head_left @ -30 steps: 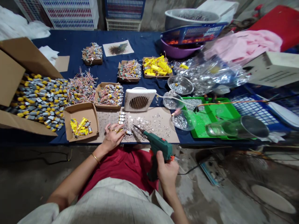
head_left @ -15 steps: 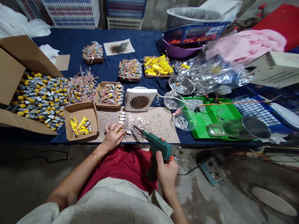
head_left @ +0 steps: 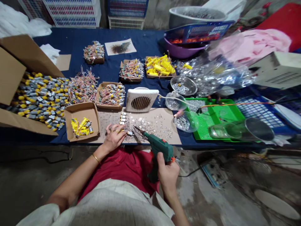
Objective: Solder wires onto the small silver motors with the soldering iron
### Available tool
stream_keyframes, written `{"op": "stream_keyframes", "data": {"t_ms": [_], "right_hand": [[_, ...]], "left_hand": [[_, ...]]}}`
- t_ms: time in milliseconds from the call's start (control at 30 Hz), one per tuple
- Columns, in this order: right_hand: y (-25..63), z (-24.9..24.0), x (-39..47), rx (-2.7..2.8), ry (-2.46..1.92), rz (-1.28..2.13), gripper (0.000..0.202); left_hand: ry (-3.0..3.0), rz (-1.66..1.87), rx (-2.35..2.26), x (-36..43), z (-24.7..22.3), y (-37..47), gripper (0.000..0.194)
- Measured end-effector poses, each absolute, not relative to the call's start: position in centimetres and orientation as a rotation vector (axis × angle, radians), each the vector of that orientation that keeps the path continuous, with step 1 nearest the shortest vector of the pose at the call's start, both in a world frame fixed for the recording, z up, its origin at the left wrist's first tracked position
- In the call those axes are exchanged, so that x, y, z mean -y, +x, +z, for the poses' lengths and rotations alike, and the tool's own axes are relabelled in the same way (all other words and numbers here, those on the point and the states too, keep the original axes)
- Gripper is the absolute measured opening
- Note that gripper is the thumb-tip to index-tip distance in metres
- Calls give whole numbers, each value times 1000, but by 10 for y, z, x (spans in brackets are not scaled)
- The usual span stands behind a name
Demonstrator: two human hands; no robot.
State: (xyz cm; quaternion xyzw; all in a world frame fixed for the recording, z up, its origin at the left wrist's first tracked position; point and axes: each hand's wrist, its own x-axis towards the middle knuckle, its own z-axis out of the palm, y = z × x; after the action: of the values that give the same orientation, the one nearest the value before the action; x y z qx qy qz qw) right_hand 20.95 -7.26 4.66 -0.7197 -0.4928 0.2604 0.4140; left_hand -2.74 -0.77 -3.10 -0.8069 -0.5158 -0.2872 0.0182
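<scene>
My right hand (head_left: 168, 171) is wrapped round the grip of a green soldering gun (head_left: 161, 147). The gun's thin tip points left, a short way from a small electric motor (head_left: 129, 133). My left hand (head_left: 114, 136) rests at the front of a cardboard sheet (head_left: 162, 122), its fingers closed on that motor; the silver end sticks out to the right. Just beyond these fingers, several small motors (head_left: 123, 118) stand in a column on the sheet. Tiny metal pieces (head_left: 152, 125) lie scattered over the cardboard.
To the left are an open box of yellow-capped motors (head_left: 44, 97) and a carton with yellow parts (head_left: 81, 127). A white vent fan (head_left: 142, 100) stands behind the sheet. Right of it sit bowls of small metal parts (head_left: 184, 122) and a green tray (head_left: 204, 125).
Both hands, the soldering gun and the motor hold nearly the same positions. Only a slight shift of the camera view shows.
</scene>
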Motion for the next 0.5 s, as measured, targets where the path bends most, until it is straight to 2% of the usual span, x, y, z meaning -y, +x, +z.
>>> {"op": "stream_keyframes", "data": {"t_ms": [500], "right_hand": [[212, 44, 73, 1227, -1819, 653, 51]], "left_hand": [[-2596, -843, 1747, 17, -22, -30, 12]]}}
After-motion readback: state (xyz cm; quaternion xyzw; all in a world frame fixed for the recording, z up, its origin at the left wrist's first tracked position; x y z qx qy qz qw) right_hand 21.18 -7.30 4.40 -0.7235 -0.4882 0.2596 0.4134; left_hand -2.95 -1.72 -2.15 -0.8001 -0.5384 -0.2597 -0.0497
